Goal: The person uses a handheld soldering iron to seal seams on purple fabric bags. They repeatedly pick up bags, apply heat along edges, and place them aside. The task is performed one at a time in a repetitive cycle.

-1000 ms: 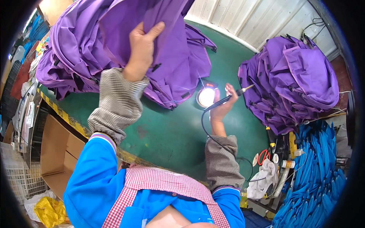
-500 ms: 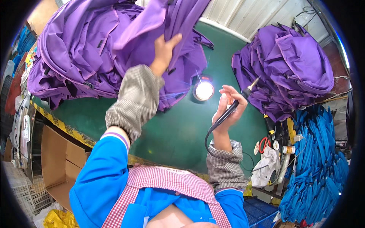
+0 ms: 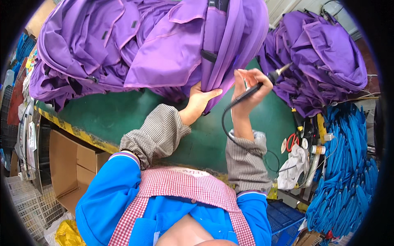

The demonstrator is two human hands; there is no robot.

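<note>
Evidently, from my distant post, the left hand [image 3: 200, 100] pinches the lower edge of a purple fabric piece [image 3: 197, 49], which spreads just beyond it and near the right hand [image 3: 247, 101], wrapped around a black-handled iron [image 3: 272, 76], though I can't tell whether its fingertips meet.

Purple fabric [image 3: 168, 61], green tabletop [image 3: 111, 117], red-and-white checked apron [image 3: 180, 186]

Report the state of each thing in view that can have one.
Left hand, gripping purple fabric piece
Purple fabric piece, held, creased
Right hand, curled around soldering iron
Soldering iron, held, hot or cold unclear
Cardboard box, open
Purple fabric heap at right, rumpled
White cloth, crumpled
Yellow plastic bag, crumpled
</note>
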